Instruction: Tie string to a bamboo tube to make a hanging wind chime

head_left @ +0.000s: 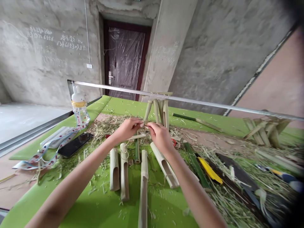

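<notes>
My left grip (128, 128) and right grip (161, 136) pinch a small bamboo sliver (145, 123) above the green desk (104, 209), just before the bamboo frame (157, 110). A slip could spring it loose, toppling the frame.

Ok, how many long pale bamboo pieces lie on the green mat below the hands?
4 bamboo pieces: this one and another side by side at left, a third at lower centre, a fourth slanting at right. Others may be hidden.

Soft even light, faint shadows, edges bowed, right corner dark, blurred
</notes>
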The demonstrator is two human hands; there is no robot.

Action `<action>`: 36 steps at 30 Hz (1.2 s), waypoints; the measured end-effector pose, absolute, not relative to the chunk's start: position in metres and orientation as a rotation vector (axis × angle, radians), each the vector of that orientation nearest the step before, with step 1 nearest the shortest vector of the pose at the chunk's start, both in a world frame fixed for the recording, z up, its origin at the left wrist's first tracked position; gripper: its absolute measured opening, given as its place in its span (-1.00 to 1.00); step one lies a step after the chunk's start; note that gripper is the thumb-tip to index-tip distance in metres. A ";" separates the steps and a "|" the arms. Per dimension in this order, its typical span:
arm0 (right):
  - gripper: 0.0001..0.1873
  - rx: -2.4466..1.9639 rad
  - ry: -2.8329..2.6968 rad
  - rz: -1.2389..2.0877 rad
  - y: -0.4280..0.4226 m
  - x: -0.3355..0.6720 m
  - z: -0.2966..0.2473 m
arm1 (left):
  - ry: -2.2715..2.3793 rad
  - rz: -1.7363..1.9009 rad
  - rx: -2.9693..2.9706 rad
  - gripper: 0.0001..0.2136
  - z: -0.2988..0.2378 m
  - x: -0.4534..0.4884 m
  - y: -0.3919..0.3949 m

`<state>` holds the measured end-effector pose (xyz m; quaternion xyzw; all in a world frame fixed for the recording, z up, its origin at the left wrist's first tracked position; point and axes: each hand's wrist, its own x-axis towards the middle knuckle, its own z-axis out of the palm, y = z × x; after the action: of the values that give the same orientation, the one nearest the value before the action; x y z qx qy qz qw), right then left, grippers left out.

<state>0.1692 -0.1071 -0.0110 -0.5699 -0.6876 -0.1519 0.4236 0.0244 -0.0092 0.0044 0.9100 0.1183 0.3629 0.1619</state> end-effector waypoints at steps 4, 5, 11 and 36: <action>-0.65 -1.406 -1.603 0.126 -0.106 0.165 -0.011 | 0.342 1.082 2.543 -0.81 0.000 0.030 -0.010; -0.60 -1.392 -1.564 0.243 -0.106 0.165 -0.011 | 0.330 1.090 2.542 -0.80 -0.001 0.030 -0.012; -0.65 -1.301 -1.412 0.563 -0.112 0.172 -0.001 | 0.293 1.039 2.572 -0.80 0.003 0.028 -0.013; -0.91 -1.263 -0.959 0.834 -0.105 0.181 -0.002 | 0.685 1.492 2.563 -0.81 -0.015 0.026 0.002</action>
<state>0.1806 -0.1046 -0.0018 -0.5504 -0.4179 0.3636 0.6246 0.0257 0.0020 -0.0145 0.8410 0.2249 0.4896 0.0487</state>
